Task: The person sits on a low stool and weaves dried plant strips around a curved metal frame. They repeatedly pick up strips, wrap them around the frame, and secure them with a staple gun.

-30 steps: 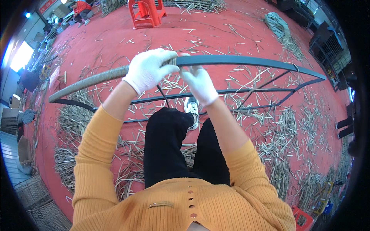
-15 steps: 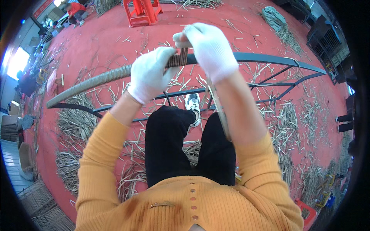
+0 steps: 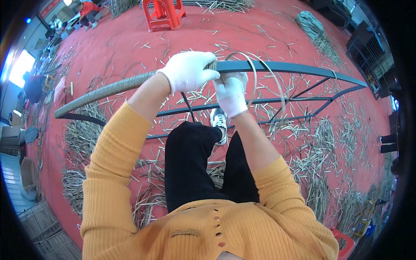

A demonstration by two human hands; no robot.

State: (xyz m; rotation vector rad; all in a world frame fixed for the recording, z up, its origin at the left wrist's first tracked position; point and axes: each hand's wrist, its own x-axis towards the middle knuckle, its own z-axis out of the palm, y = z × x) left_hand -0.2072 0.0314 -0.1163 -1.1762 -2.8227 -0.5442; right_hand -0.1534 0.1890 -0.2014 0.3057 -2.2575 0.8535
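A dark metal frame [image 3: 299, 67] lies across in front of me. The left part of its curved top bar is wound tightly with tan rattan strip [image 3: 108, 89]. My left hand [image 3: 188, 71], in a white glove, is closed around the bar at the end of the winding. Just below the bar, my gloved right hand [image 3: 232, 93] is closed on the loose strip, its fingertips partly hidden behind the bar. From there the strip's free length [image 3: 277, 84] loops over the bare metal and hangs down to the right.
A red plastic stool [image 3: 162, 15] stands at the far side. Cut strip pieces litter the red floor, with heaps [image 3: 318, 160] at both sides. A green cloth bundle [image 3: 310, 24] lies far right. Another person in red [image 3: 89, 13] crouches far left. My shoe [image 3: 219, 121] is under the frame.
My right hand has gone from above the bar to below it, and the strip now loops over on the right. My left hand has slid right along the bar to the winding's end.
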